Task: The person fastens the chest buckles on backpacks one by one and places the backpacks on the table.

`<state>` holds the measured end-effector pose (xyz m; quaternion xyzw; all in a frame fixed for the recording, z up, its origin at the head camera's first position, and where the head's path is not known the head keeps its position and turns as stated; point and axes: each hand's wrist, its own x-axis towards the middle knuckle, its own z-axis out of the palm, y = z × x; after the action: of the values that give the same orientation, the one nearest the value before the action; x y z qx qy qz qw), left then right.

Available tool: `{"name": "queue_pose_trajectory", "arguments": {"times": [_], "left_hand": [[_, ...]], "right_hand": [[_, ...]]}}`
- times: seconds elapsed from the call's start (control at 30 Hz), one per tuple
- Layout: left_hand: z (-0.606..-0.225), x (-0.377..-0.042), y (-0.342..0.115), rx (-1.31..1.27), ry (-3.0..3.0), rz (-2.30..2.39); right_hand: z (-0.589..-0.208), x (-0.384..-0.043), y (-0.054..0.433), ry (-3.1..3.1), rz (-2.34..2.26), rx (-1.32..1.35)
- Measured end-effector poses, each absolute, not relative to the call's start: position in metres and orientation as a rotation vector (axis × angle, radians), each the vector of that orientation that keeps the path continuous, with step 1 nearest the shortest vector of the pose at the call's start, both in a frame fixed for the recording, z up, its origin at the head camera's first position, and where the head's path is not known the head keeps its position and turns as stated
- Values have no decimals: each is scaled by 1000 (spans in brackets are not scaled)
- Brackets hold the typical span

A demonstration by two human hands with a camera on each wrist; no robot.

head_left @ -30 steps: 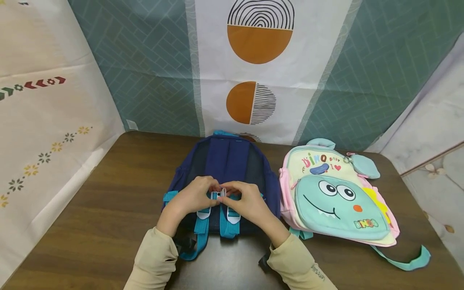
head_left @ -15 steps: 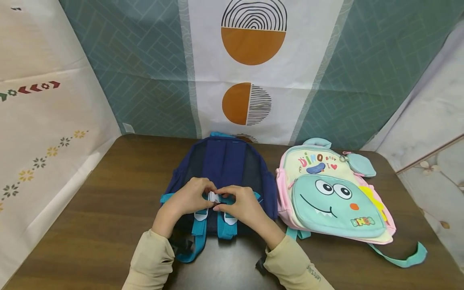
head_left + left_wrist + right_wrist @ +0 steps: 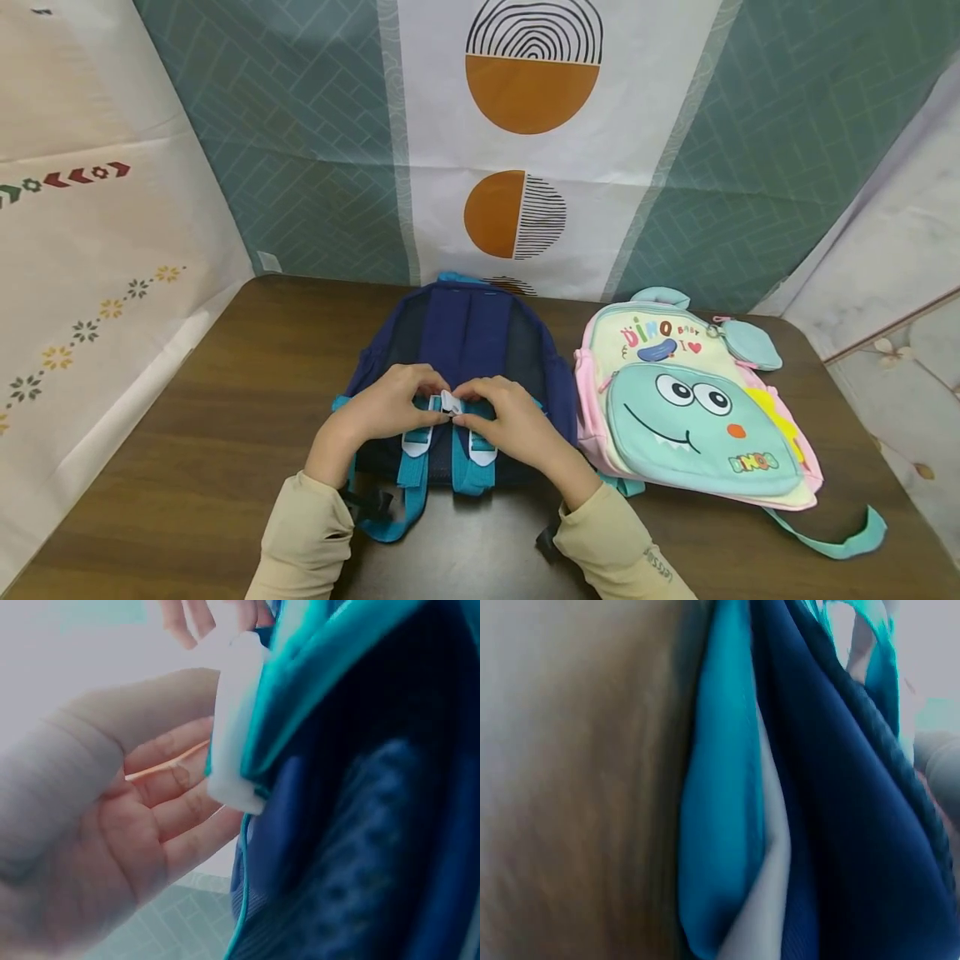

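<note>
I see the white buckle (image 3: 452, 404) held between the fingertips of both hands, over the lower middle of the navy backpack (image 3: 467, 333). Compared with half a second earlier, it sits more in the gap between the hands and looks narrower and tilted, where it shows as a broader block close against the left fingers. The left hand (image 3: 380, 407) has drawn slightly leftward relative to the backpack.

From my left wrist feed I read that hand as pinching, thumb against the buckle on one side and fingers beyond it. On the head feed the right hand (image 3: 513, 423) pinches from the opposite side, index finger above and thumb below; my right wrist feed is too blurred and filled with fabric to add to its grip.

Just below the hands, two white strap adjusters (image 3: 482, 451) sit on teal straps (image 3: 471, 475), and a teal strap loop (image 3: 408, 508) curves onto the table (image 3: 217, 450) near the left wrist. To the right, the dinosaur backpack (image 3: 708, 417) lies just beside the navy one, unmoved. A patterned cloth (image 3: 322, 167) hangs behind the table.
</note>
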<state>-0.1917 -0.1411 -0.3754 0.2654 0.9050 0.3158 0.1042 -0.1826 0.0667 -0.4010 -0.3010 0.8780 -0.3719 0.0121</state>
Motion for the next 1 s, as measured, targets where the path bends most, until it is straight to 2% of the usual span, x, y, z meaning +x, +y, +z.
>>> {"name": "queue_pose_trajectory", "arguments": {"times": [0.17, 0.43, 0.87, 1.0], "left_hand": [[-370, -192, -150, 819, 2664, 1018], [-365, -192, -161, 730, 2641, 1074], [-373, -195, -148, 893, 2680, 1112], [-372, -195, -148, 869, 2685, 1119]], "right_hand": [[-399, -187, 77, 2708, -1159, -991], [-394, -191, 90, 2714, -1163, -1057], [-392, -190, 90, 2726, -1197, -1073], [-392, -191, 92, 2730, -1203, -1101]]}}
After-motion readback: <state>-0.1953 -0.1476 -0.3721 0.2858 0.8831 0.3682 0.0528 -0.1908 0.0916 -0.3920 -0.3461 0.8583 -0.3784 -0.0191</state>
